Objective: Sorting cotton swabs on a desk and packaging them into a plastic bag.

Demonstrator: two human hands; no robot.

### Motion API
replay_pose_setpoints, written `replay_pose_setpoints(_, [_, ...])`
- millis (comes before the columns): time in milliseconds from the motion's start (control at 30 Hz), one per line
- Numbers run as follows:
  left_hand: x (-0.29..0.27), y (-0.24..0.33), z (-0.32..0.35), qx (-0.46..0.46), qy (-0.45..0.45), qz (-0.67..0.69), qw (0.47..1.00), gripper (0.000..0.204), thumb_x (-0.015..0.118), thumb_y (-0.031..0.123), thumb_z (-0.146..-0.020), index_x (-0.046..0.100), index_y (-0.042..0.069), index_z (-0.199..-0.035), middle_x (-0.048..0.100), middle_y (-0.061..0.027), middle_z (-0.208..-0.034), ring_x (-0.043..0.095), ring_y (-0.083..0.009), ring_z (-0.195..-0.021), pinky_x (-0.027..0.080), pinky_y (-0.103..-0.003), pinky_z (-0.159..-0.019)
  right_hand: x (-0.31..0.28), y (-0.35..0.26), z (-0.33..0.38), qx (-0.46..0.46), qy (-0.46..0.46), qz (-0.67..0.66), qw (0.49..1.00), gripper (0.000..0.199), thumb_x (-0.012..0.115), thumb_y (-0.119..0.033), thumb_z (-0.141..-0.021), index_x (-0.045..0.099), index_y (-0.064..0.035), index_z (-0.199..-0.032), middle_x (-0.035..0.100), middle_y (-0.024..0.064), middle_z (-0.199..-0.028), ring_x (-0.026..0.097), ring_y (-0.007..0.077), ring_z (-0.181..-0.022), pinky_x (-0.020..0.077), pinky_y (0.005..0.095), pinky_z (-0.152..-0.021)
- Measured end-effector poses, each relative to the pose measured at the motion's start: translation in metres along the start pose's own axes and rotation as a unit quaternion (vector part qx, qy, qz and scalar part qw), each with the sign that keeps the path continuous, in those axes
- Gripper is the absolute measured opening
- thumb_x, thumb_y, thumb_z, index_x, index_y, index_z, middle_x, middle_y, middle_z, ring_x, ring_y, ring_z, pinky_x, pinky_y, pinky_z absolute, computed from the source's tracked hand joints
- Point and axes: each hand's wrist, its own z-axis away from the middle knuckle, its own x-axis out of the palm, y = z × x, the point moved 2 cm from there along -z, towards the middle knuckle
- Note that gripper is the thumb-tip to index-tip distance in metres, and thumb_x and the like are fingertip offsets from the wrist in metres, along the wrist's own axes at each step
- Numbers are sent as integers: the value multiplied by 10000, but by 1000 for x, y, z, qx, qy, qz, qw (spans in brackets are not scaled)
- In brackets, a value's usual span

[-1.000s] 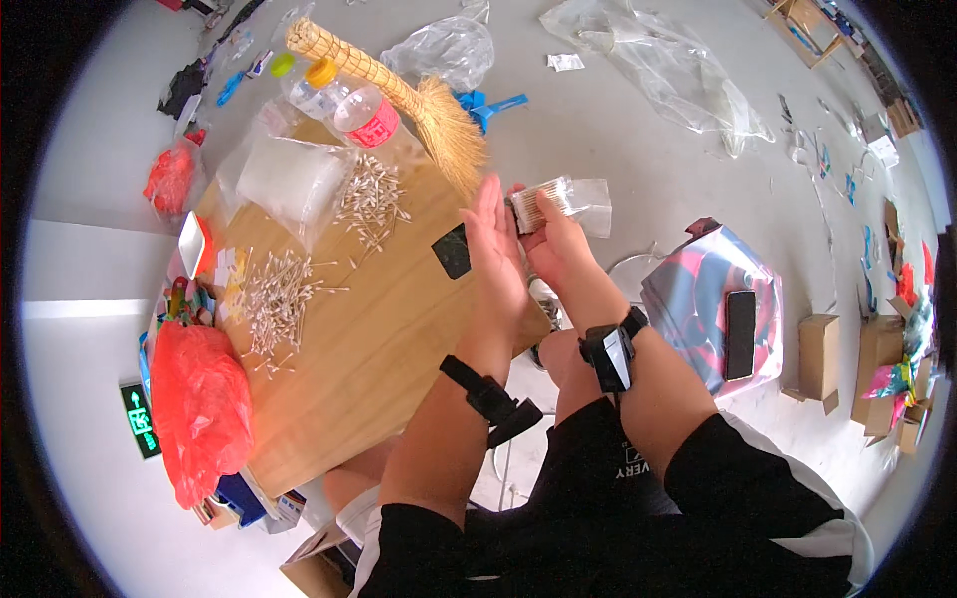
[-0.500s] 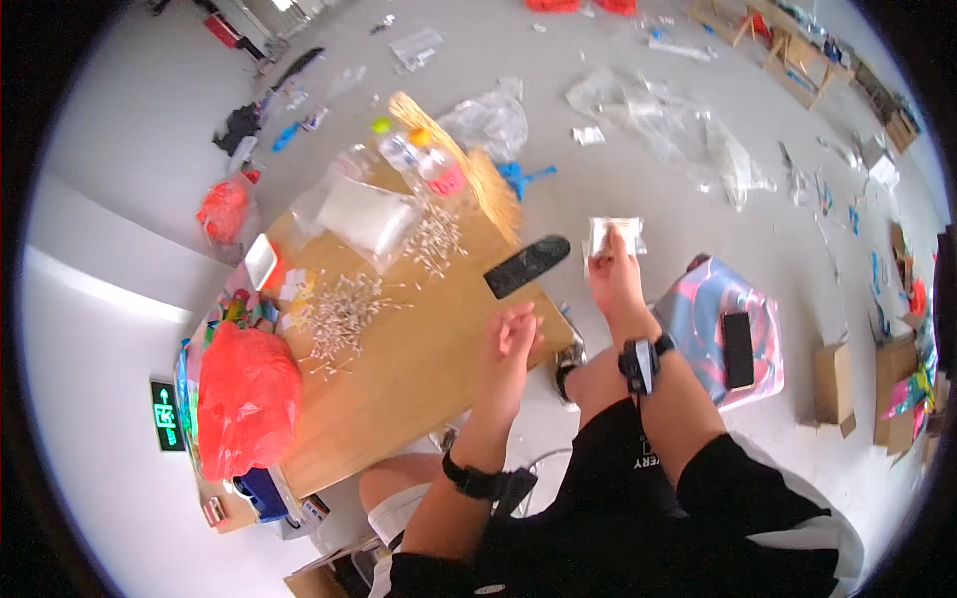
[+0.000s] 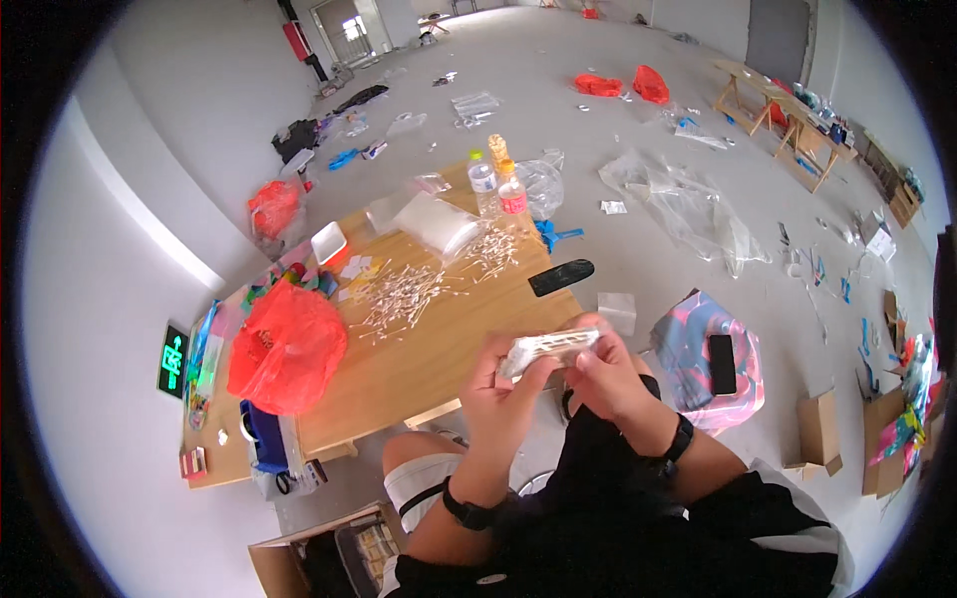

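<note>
A small clear packet [image 3: 548, 349] filled with thin white sticks is held between both hands, just past the near edge of the wooden table [image 3: 419, 364] and above the lap. The fingers of the left hand [image 3: 503, 384] are curled shut around the packet's left end, with the thumb pressed against its underside. The right hand [image 3: 603, 374] is closed on the right end, its fingers folded over the top edge so that this end of the packet is largely hidden. What is inside cannot be made out one by one; only pale, parallel strands are seen through the wrapping. A dark band is worn on each wrist, and the forearms are cut off by the dark clothing at the lower edge.

Further out on the table, loose cotton swabs [image 3: 399, 297] are scattered in a heap near the middle, with a second smaller heap toward the far end. A black remote-like thing [image 3: 560, 277] lies at the table's right edge, partly overhanging it. A red plastic bag [image 3: 284, 344] is slumped on the left part of the table, covering whatever is beneath it. A bulging clear bag [image 3: 434, 224] and two drink bottles [image 3: 498, 184] stand at the far end. On the floor to the right, a colourful stool [image 3: 708, 364] carries a dark phone, and a crumpled sheet of clear plastic [image 3: 678, 204] is spread beyond it. Things near the picture's rim are bent and too small to tell.
</note>
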Motion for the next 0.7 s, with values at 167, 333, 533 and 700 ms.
replay_pose_setpoints(167, [-11, 51, 34, 46, -25, -100, 994, 355, 766, -25, -856, 602, -19, -1171, 675, -99, -1090, 668, -149, -996, 550, -283, -863, 35, -10, 31, -46, -94, 319, 942, 399, 814, -17, -829, 579, -33, -1151, 663, 46, -1081, 634, 114, -1002, 532, 294, -885])
replay_pose_setpoints(333, [-20, 56, 49, 57, -79, -35, 995, 394, 798, -52, -809, 641, -51, -1170, 683, -116, -1083, 686, -169, -990, 562, -276, -834, 59, 6, 53, -59, -60, 369, 925, 331, 848, -56, -818, 630, -19, -1063, 685, 39, -1027, 643, 87, -962, 547, 271, -825])
replay_pose_setpoints(533, [-32, 75, 55, 241, -121, -263, 926, 336, 880, 76, -684, 812, 99, -1012, 700, -28, -861, 634, -161, -791, 500, -274, -718, 84, -16, 54, -92, -158, 573, 799, 349, 860, -76, -761, 675, -39, -1055, 730, 82, -999, 718, 220, -938, 564, 317, -814])
replay_pose_setpoints(700, [-37, 82, 62, 247, -144, -276, 918, 380, 899, 112, -633, 817, 126, -1003, 693, 15, -838, 604, -155, -756, 483, -286, -691, 97, -17, 56, -170, -218, 633, 723, 352, 865, -140, -727, 696, -48, -1022, 717, 114, -961, 686, 331, -896, 541, 405, -777])
